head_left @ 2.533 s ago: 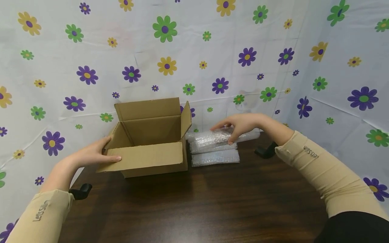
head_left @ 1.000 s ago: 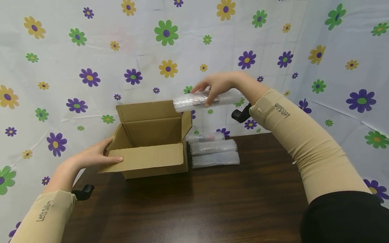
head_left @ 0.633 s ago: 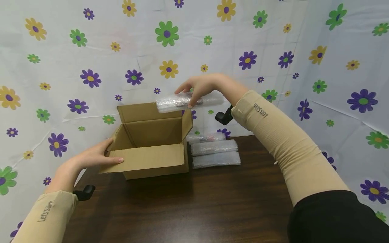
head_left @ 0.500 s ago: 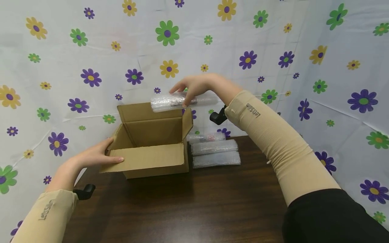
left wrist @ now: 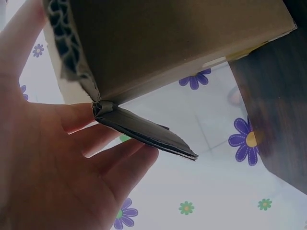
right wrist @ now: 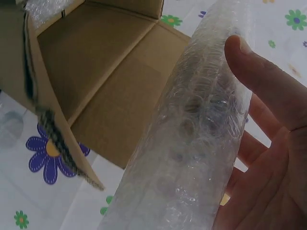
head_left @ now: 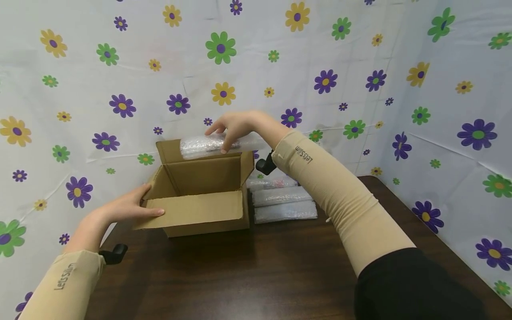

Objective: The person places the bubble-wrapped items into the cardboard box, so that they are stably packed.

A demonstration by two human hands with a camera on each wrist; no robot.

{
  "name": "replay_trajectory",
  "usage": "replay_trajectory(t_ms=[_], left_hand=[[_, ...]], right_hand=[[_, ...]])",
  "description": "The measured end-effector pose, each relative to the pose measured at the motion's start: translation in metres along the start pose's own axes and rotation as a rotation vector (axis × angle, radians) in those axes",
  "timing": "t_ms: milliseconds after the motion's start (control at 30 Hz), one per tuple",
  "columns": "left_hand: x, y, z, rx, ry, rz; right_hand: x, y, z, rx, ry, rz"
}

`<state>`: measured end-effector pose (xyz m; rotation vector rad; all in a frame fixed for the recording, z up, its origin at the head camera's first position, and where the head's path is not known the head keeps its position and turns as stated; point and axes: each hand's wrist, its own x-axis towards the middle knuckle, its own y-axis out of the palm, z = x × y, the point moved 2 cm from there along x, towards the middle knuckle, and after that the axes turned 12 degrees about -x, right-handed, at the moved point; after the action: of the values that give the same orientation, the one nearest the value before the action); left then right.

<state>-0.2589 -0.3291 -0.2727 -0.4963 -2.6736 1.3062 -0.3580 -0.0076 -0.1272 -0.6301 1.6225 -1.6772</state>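
Note:
A cardboard box (head_left: 206, 229) stands with its top flaps spread. My left hand (head_left: 126, 206) holds its near left corner, thumb over the front flap (head_left: 200, 209) and fingers by the left side flap; the left wrist view shows the fingers (left wrist: 129, 167) against a folded flap (left wrist: 148, 129). Over the box's back right edge, my right hand (head_left: 236, 126) grips a bubble-wrapped roll (head_left: 200, 146) between thumb and fingers. Something dark shows through the clear wrap (right wrist: 192, 120); its kind is hidden. The right wrist view also shows bubble wrap (right wrist: 48, 9) inside the box.
Right of the box, several bubble-wrapped packages (head_left: 286, 211) lie in a row on the dark wooden table (head_left: 260, 271). A flower-print cloth (head_left: 312, 49) hangs behind and at the right side.
My right hand lifted the bubble-wrapped roll off the packages and carried it left, then slightly lower, over the box's back flap. The left hand keeps its hold on the box.

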Motion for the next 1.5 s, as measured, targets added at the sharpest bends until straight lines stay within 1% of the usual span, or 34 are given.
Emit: replay_trajectory(t_ms=[267, 533, 733, 867, 1000, 1267, 1400, 1500], left_hand=[[0.002, 0.000, 0.002, 0.002, 0.005, -0.009], [0.002, 0.000, 0.003, 0.003, -0.002, -0.013], [0.002, 0.000, 0.002, -0.002, -0.001, -0.016], [0.001, 0.000, 0.002, -0.003, -0.009, -0.012], [-0.001, 0.000, 0.001, -0.008, -0.007, -0.012], [0.001, 0.000, 0.002, -0.009, 0.000, -0.021], [0.001, 0.000, 0.003, -0.012, 0.003, -0.025], [0.001, -0.001, 0.004, -0.017, 0.005, -0.029]], right_hand=[[0.016, 0.010, 0.008, -0.015, -0.039, 0.006], [0.031, 0.019, 0.017, 0.021, -0.044, 0.024], [0.049, 0.021, 0.022, 0.021, -0.033, 0.005], [0.059, 0.024, 0.024, 0.054, -0.016, -0.007], [0.066, 0.031, 0.025, 0.103, -0.016, -0.024], [0.082, 0.050, 0.022, 0.137, -0.018, -0.070], [0.087, 0.056, 0.023, 0.160, 0.000, -0.074], [0.091, 0.060, 0.023, 0.150, 0.017, -0.085]])
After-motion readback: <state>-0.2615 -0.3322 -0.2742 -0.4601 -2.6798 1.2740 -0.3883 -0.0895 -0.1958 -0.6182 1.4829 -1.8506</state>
